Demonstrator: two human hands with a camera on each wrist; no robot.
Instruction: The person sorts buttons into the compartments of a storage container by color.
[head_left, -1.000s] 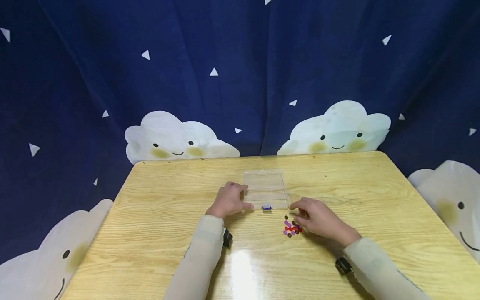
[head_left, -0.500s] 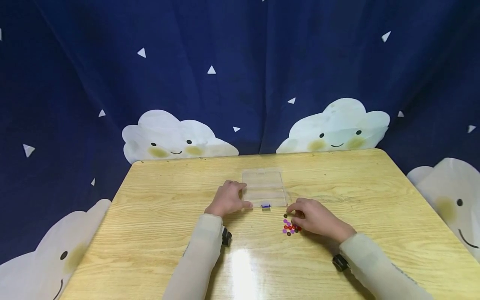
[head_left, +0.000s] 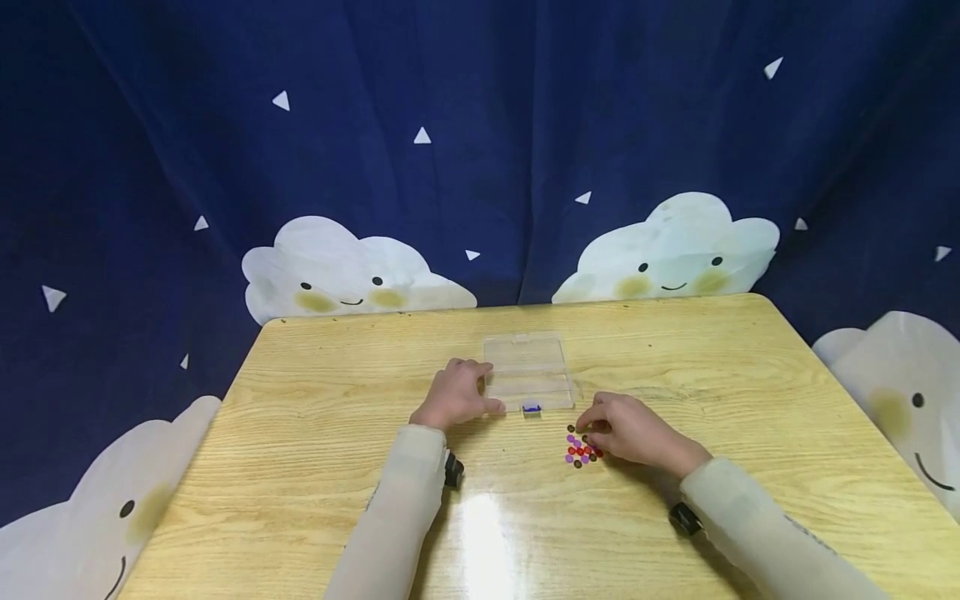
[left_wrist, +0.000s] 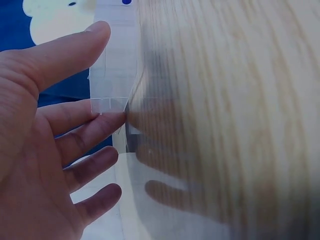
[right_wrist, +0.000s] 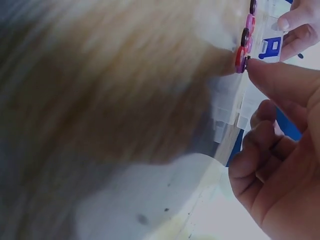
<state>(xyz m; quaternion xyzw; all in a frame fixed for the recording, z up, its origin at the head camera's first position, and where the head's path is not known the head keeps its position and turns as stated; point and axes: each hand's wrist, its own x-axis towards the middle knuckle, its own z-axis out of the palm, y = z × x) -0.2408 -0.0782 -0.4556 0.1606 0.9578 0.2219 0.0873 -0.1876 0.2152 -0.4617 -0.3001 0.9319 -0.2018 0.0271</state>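
A clear plastic box with a blue clasp lies on the table, its lid apparently laid back. My left hand is at the box's left side, thumb near the front corner; in the left wrist view its nearly straight fingers touch the box's corner. To the right front is a cluster of small round button-like discs in black, purple and red. Above their right edge hovers my right hand, thumb and index apart. In the right wrist view the thumb reaches the nearest disc; the other fingers are bent.
The wooden table extends on every side of the hands. Behind it hangs a dark blue curtain with white clouds and triangles. Both wrists carry a black device.
My right hand has shifted slightly, its thumb and index fingertips now lower by the discs. The left hand keeps its place at the box. The head view has tilted slightly.
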